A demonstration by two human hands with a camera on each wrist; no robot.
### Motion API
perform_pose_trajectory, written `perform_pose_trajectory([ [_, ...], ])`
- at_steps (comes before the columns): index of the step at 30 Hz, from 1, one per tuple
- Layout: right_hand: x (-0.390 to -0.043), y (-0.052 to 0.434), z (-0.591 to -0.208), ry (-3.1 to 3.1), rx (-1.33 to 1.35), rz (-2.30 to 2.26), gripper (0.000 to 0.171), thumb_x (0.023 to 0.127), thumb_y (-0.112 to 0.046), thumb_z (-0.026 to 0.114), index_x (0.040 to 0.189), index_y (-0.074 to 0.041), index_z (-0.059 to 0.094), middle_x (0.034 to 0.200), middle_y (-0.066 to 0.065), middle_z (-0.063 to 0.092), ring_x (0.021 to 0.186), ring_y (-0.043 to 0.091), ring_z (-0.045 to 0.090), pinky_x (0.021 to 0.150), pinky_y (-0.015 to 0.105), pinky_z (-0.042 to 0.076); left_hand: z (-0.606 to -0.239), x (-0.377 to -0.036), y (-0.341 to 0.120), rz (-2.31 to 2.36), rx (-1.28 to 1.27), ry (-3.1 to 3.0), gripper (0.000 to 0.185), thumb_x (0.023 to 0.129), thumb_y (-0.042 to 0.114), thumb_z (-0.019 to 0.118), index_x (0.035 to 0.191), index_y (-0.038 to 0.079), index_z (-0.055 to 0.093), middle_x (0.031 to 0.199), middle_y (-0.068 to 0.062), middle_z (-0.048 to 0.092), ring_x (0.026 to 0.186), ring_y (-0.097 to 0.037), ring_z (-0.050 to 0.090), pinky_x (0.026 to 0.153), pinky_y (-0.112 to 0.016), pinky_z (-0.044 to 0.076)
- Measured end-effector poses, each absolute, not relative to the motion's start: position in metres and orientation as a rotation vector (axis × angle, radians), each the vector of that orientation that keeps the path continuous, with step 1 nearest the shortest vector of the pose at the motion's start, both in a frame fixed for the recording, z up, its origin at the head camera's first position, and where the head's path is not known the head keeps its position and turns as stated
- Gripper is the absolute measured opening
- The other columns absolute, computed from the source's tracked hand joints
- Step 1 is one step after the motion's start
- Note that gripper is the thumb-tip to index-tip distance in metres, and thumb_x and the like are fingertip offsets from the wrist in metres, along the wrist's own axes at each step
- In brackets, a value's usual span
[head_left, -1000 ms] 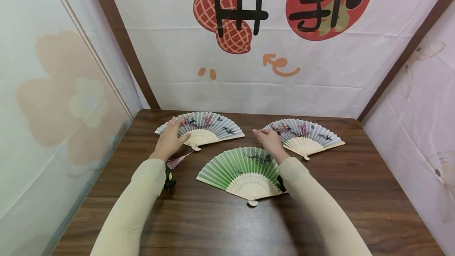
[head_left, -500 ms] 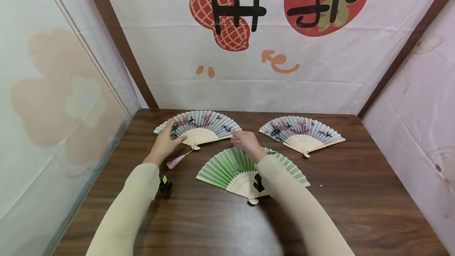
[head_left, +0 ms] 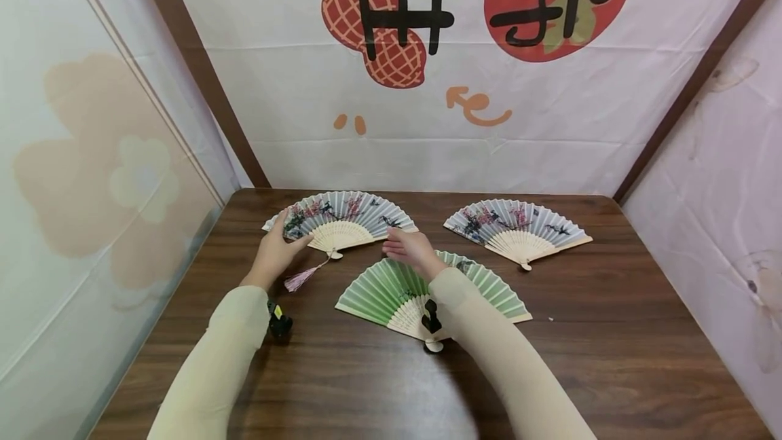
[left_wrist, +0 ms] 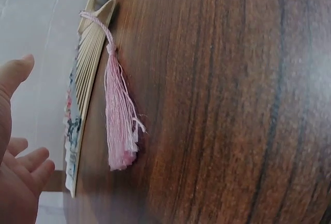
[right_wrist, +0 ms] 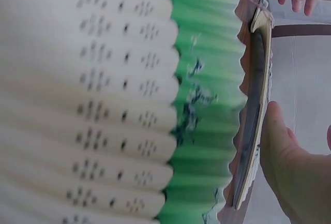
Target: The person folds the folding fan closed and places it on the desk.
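A spread fan with pink blossoms on pale grey-blue [head_left: 342, 226] lies at the back left of the table. From its pivot end trails a pink tassel [left_wrist: 120, 115]. Beside its left end, my left hand [head_left: 271, 257] has its thumb and fingers spread apart. My right hand [head_left: 411, 250] is at the fan's right end, fingers extended, over the far edge of a green fan [head_left: 373, 296]. In the right wrist view the right hand [right_wrist: 292, 164] overlaps the blossom fan's edge, and the green fan [right_wrist: 207, 79] fills much of the picture. Neither hand grips anything.
A second blossom fan [head_left: 519, 226] lies spread at the back right. The brown wooden table [head_left: 611, 358] ends at a white printed cloth wall [head_left: 275, 87], with more cloth at both sides. Black wrist cameras [head_left: 281, 324] hang under the sleeves.
My right hand has moved left, from the right blossom fan across to the right end of the left one. My left hand has drawn slightly left and toward me.
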State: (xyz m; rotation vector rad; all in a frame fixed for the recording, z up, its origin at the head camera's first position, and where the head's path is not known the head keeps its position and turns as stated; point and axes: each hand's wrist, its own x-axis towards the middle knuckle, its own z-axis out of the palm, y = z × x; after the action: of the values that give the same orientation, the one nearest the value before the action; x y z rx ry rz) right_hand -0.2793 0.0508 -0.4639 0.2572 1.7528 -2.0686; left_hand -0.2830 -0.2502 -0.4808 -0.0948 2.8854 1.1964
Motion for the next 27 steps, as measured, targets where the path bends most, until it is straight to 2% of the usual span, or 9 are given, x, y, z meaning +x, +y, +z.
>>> perform_pose_trajectory([
  [7,-0.28,0.037,-0.466,1.604,0.322,-2.137,0.05,0.105,-0.024,0.051,0.14,0.012,0.046,0.139,0.03,0.053,0.131,0.039,0.054,0.113,0.038,0.048,-0.486,-0.281,-0.26,1.281,-0.208,2.837,0.095,0.096,0.038,0.065,0.161,0.012,0.001,0.165,-0.025,0.01,0.148,-0.051,0.016,0.121,-0.065,0.021],
  [16,-0.284,0.018,-0.467,1.405,0.433,-2.217,0.052,0.105,-0.021,0.05,0.144,0.012,0.038,0.145,0.032,0.045,0.135,0.041,0.049,0.113,0.038,0.047,-0.493,-0.282,-0.277,1.448,-0.329,2.808,0.096,0.095,0.038,0.067,0.16,0.009,0.004,0.163,-0.025,0.016,0.15,-0.045,0.019,0.123,-0.06,0.023],
  [22,-0.287,0.016,-0.47,1.346,0.514,-2.234,0.052,0.104,-0.019,0.052,0.141,0.015,0.041,0.143,0.033,0.047,0.134,0.04,0.05,0.113,0.037,0.047,-0.494,-0.285,-0.279,1.653,-0.386,2.684,0.095,0.095,0.039,0.066,0.16,0.009,0.003,0.166,-0.019,0.009,0.152,-0.041,0.016,0.123,-0.057,0.027],
  [27,-0.29,0.015,-0.47,1.272,0.572,-2.245,0.053,0.104,-0.019,0.053,0.141,0.016,0.039,0.143,0.034,0.046,0.135,0.039,0.05,0.113,0.035,0.047,-0.494,-0.29,-0.28,1.798,-0.447,2.606,0.092,0.097,0.034,0.065,0.16,0.007,0.003,0.167,-0.017,0.006,0.153,-0.039,0.015,0.126,-0.05,0.024],
])
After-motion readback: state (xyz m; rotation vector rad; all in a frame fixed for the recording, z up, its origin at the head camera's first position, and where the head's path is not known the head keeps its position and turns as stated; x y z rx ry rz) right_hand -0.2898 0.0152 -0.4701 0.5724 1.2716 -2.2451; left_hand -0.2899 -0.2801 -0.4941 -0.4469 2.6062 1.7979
